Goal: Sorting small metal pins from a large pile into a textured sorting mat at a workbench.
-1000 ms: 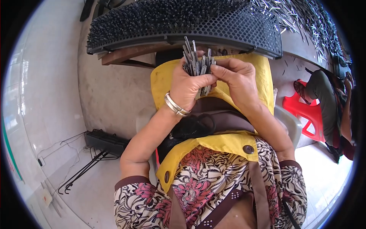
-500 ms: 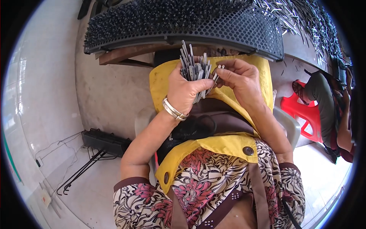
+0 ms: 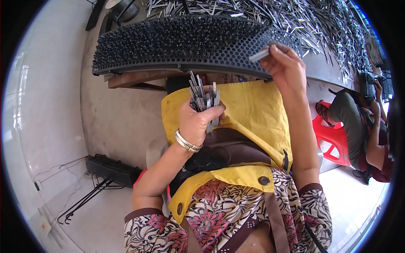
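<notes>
A bundle of thin metal strips (image 3: 201,96) is gripped upright in my left hand (image 3: 197,119), over the yellow apron (image 3: 249,103) on my lap. My right hand (image 3: 284,61) is raised at the right part of the black perforated tray (image 3: 240,57), pinching a small metal strip (image 3: 259,55) between thumb and fingers. Whether it is one strip or a few pressed together, I cannot tell. Dark upright pieces (image 3: 168,42) fill the left and rear holes of the tray. Bare holes show along its front and right side.
Loose metal strips (image 3: 312,25) lie heaped on the table behind and right of the tray. On the right, another person (image 3: 352,111) sits by a red plastic stool (image 3: 331,137). A black box with rods (image 3: 112,170) stands on the floor at left.
My right hand has left the bundle and moved up and right to the tray with a strip. The left hand has shifted slightly down and left. My view has tilted upward.
</notes>
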